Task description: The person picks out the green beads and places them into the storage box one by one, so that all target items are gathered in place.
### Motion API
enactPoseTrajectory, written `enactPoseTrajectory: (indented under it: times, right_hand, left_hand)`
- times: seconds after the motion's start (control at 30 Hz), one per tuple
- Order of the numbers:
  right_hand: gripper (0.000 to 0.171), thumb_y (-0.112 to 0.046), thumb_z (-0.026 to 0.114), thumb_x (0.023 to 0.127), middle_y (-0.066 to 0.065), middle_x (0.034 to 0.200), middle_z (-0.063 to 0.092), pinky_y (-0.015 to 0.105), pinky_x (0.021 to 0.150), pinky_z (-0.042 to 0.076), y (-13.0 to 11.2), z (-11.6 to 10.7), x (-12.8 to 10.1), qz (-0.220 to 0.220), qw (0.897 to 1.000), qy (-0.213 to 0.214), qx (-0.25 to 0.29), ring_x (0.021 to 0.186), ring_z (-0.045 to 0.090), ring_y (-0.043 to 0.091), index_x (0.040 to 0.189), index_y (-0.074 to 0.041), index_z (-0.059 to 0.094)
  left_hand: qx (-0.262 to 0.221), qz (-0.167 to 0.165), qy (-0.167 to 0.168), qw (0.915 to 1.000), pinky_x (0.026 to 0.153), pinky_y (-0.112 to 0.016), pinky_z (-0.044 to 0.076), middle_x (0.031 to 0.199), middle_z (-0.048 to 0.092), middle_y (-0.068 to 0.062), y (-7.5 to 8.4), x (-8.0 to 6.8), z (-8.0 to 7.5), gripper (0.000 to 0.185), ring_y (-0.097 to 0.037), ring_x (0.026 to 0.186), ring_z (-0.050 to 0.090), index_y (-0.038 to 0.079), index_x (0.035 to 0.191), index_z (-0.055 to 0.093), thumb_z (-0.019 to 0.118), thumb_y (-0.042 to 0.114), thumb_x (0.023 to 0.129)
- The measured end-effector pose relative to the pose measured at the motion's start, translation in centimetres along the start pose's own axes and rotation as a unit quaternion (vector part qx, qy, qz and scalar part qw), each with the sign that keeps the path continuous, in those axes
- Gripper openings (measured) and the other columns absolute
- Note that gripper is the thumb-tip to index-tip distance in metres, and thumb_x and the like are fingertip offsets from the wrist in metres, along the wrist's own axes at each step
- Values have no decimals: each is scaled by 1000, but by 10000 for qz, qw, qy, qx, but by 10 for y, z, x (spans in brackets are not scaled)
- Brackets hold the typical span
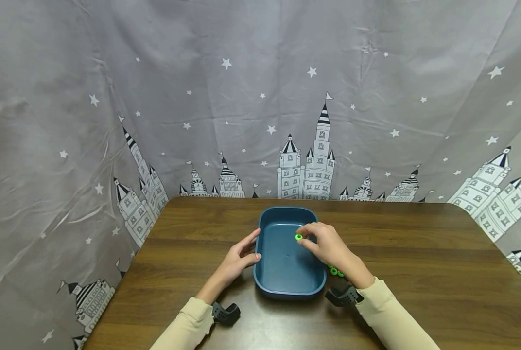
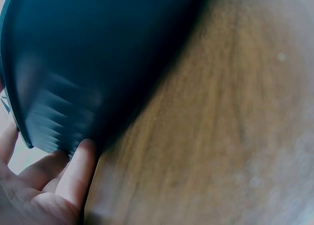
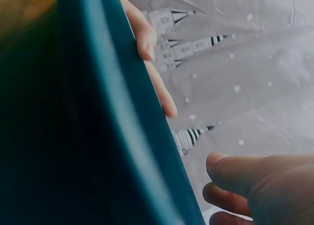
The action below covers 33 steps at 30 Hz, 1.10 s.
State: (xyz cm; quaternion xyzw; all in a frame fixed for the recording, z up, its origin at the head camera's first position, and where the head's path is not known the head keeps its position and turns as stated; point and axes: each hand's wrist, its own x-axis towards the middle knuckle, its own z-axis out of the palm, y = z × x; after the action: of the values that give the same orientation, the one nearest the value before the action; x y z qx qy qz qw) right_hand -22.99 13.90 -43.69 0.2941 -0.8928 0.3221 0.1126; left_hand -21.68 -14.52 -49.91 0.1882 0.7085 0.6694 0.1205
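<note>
A dark blue tray [image 1: 286, 287] sits mid-table. My left hand [image 1: 252, 248] rests against its left wall with fingers relaxed and thumb touching the side; in the left wrist view those fingers [image 2: 78, 171] press the tray wall [image 2: 73, 63]. Over the tray's right half, my right hand [image 1: 304, 239] pinches a small green ring [image 1: 298, 237] between thumb and fingertips. More green pieces [image 1: 336, 270] lie on the table by the tray's right wall, partly hidden under my right wrist. The right wrist view shows the tray rim [image 3: 132, 117], my left hand's fingers [image 3: 152, 63] and my right hand's fingers [image 3: 255, 185], not the ring.
The wooden table [image 1: 418, 262] is brown with rounded far corners. A grey cloth backdrop [image 1: 260, 97] printed with castles and stars hangs close behind and along both sides. Black wrist camera mounts [image 1: 225, 313] sit on both cream sleeves.
</note>
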Motion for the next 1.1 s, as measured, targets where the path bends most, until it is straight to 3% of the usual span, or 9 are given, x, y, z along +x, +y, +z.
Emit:
enactPoseTrajectory:
  times: [0.4,0.8,1.1]
  right_hand:
    - [13,-13,76,89,1,92,76,26,72,56,-25,21,2,-83,9991,-376,-157,82,68,15,101,-8,77]
    - [15,-11,76,89,3,92,77,30,70,56,-48,42,12,300,9975,-632,-120,82,70,15,103,-6,78]
    - [14,-10,76,88,4,90,77,34,68,57,-52,55,15,416,9964,-729,-111,82,70,16,101,-5,78]
  left_hand:
    - [10,82,-29,10000,100,-32,55,159,34,-33,0,4,0,72,-51,141,44,5,161,26,60,6,98]
    - [-140,28,-86,9999,100,-31,56,161,32,-33,-1,1,0,73,-51,142,42,4,162,23,59,7,98]
    - [-139,115,-149,9997,100,-31,56,161,31,-34,-1,0,-1,73,-52,143,41,3,162,22,58,6,99]
